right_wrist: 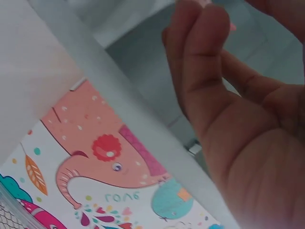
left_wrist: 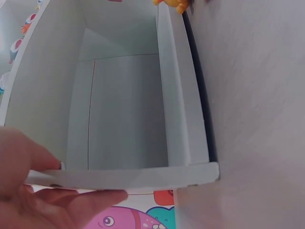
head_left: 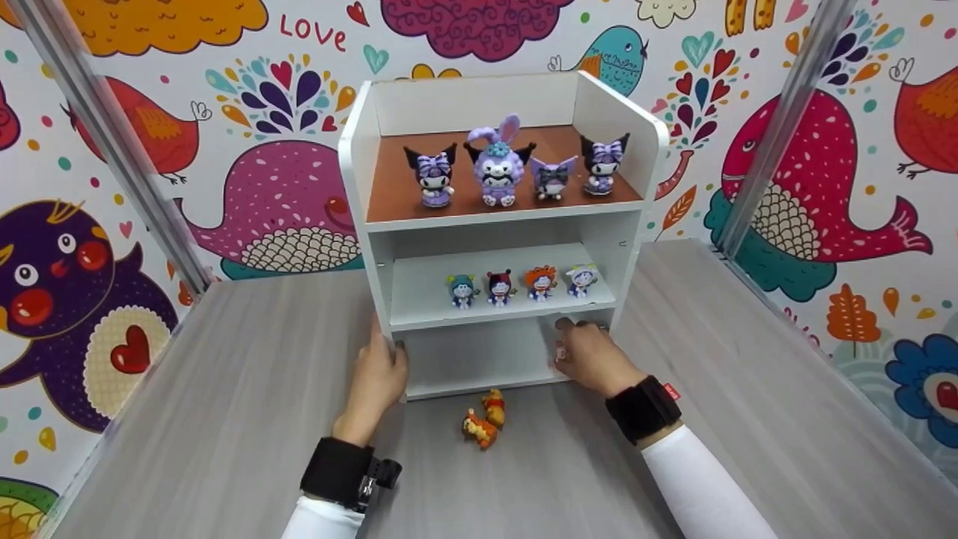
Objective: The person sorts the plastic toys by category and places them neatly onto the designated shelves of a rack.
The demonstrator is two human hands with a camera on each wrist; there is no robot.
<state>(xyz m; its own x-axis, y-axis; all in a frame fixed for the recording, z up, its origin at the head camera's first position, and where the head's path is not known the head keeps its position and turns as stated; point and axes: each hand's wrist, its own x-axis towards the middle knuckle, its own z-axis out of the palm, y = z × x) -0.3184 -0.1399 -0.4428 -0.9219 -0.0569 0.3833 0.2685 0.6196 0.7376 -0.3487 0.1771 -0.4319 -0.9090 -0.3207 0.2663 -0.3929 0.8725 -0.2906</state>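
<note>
My left hand [head_left: 376, 378] grips the lower left side panel of a white shelf unit [head_left: 378, 299]. In the left wrist view the thumb lies inside that panel and the fingers outside it. At the right end of the bottom shelf [head_left: 479, 355], my right hand [head_left: 595, 359] pinches a small pinkish figurine [head_left: 560, 352], mostly hidden by the fingers. A sliver of pink [right_wrist: 232, 26] shows past the fingers in the right wrist view. In front of the unit, an orange tiger figurine [head_left: 479, 429] and a yellow bear figurine in red [head_left: 494, 408] are on the table.
Several purple-and-black figurines [head_left: 498, 176] stand on the brown top shelf [head_left: 389, 202]. On the middle shelf [head_left: 419, 307] is a row of small blue figurines with varied headgear [head_left: 500, 288]. A patterned wall [head_left: 284, 202] rises behind the grey wood-look table [head_left: 247, 419].
</note>
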